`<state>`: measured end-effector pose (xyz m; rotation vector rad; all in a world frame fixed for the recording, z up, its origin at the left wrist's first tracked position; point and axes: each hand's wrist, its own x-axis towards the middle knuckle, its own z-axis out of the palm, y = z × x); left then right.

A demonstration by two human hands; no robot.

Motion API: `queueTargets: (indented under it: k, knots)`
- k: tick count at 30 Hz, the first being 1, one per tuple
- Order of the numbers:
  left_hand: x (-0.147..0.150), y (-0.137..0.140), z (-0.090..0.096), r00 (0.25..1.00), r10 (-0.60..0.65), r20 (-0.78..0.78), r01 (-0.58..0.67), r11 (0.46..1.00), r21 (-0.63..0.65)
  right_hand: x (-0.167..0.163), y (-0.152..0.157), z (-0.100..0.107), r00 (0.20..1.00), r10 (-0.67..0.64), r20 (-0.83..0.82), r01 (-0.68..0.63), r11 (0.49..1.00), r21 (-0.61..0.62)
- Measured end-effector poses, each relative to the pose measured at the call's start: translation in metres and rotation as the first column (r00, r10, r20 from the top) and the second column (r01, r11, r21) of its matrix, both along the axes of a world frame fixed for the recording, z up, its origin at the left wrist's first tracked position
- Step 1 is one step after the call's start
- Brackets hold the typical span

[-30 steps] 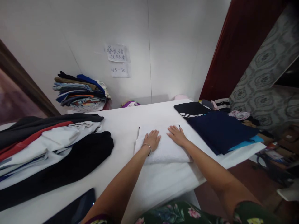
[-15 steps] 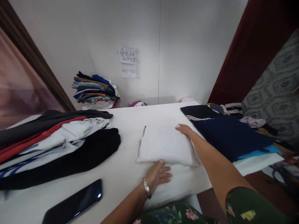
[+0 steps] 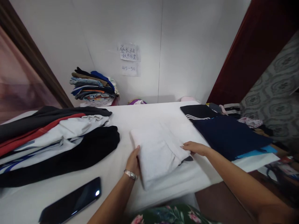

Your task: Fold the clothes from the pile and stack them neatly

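A folded white garment (image 3: 156, 152) lies at an angle on the white-covered table (image 3: 130, 199), with a waistband-like edge and a bit of dark fabric at its right corner. My left hand (image 3: 134, 161), with a silver bracelet at the wrist, grips its left edge, thumb on top and fingers hidden below. At the right corner, my right hand (image 3: 192, 147) pinches the edge between thumb and fingers.
Unfolded clothes (image 3: 58, 140) lie in layers on the left, with a black phone (image 3: 72, 200) in front. Folded dark garments (image 3: 231, 137) lie at the right edge. A clothes stack (image 3: 94, 88) stands by the wall, below paper notes (image 3: 129, 59).
The white garment has turned, and a banded edge with dark fabric now shows. My left hand went from its front edge to its left side; my right hand came nearer from the far corner.
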<state>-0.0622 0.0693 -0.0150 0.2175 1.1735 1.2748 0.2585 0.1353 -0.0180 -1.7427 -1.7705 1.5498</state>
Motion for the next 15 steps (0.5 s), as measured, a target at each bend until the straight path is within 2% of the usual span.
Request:
queueTargets:
  k: [3,5,7,12,15]
  knots:
    - [-0.006,0.006,-0.006,0.999,-0.026,-0.048,0.029,0.997,0.066,-0.012,-0.011,-0.004,0.98,-0.112,-0.163,0.116,0.993,0.011]
    - [-0.004,0.007,-0.01,0.993,-0.026,-0.116,0.036,0.996,0.084,-0.02,-0.003,-0.004,0.939,-0.218,-0.267,0.226,0.974,0.001]
    - [-0.002,0.007,-0.011,0.984,-0.023,-0.177,0.038,0.996,0.083,-0.028,0.007,-0.003,0.884,-0.274,-0.379,0.271,0.961,-0.063]
    - [-0.011,0.005,-0.006,0.97,-0.069,-0.233,0.077,0.997,0.027,-0.053,0.013,-0.008,0.758,-0.35,-0.55,0.189,0.926,-0.328]
    - [-0.026,0.006,-0.002,0.954,-0.15,-0.258,0.145,0.989,-0.038,-0.067,0.002,-0.016,0.703,-0.378,-0.603,0.161,0.91,-0.383]
